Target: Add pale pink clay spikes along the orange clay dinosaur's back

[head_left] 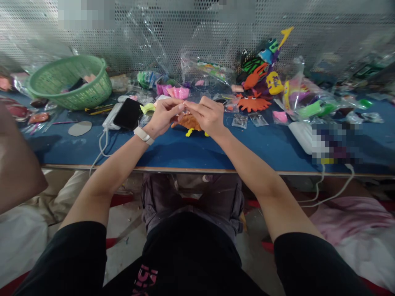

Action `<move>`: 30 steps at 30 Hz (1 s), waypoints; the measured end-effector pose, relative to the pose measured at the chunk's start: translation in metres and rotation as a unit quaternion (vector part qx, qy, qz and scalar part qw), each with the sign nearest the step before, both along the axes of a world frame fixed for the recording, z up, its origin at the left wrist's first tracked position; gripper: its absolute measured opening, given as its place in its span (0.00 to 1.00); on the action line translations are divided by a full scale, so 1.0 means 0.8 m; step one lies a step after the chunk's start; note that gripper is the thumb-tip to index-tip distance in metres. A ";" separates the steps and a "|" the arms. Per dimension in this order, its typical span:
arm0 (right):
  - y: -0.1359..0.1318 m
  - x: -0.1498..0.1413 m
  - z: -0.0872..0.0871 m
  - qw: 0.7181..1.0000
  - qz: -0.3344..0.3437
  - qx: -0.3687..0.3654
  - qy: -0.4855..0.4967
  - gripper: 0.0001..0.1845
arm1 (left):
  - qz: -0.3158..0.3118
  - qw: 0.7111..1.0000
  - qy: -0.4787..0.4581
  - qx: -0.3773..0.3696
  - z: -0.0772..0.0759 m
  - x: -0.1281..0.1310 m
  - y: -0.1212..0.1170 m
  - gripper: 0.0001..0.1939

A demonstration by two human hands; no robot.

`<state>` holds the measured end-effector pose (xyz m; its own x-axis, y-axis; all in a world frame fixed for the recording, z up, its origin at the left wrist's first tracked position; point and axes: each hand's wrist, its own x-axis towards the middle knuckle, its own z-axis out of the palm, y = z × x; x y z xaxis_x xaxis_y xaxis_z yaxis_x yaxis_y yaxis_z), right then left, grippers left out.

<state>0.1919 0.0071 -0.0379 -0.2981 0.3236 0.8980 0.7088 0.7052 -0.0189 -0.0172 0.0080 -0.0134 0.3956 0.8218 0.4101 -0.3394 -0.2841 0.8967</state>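
My left hand (pixel 166 115) and my right hand (pixel 209 114) meet over the middle of the table, fingertips pinched close together. Whatever sits between the fingertips is too small and too covered to make out. Just under them lies a brown-orange figure of soft modelling clay (pixel 190 122) with yellow feet, partly hidden by the hands. A yellow-green clay piece (pixel 148 108) is beside my left hand. An orange clay crab (pixel 253 102) rests right of my right hand, with small clear packets (pixel 240 121) in front of it.
A green basket (pixel 74 98) stands at the back left. Near it are a black-screened phone (pixel 128 114) and a cabled white device (pixel 111 117). Plastic bags, colourful clay figures and another white device (pixel 300 137) fill the right. Co-workers' limbs show at both sides.
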 end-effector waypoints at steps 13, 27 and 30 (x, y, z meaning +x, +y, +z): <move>-0.002 0.000 0.003 0.998 0.036 -0.027 0.040 0.24 | 0.000 1.000 -0.009 0.005 -0.003 0.001 0.001 0.26; -0.002 -0.006 -0.001 0.997 0.031 0.019 0.063 0.19 | 0.029 0.999 -0.030 0.003 -0.007 0.004 0.006 0.26; -0.003 -0.006 -0.001 0.998 0.029 0.018 0.060 0.19 | 0.023 0.999 -0.029 -0.002 -0.007 0.005 0.005 0.26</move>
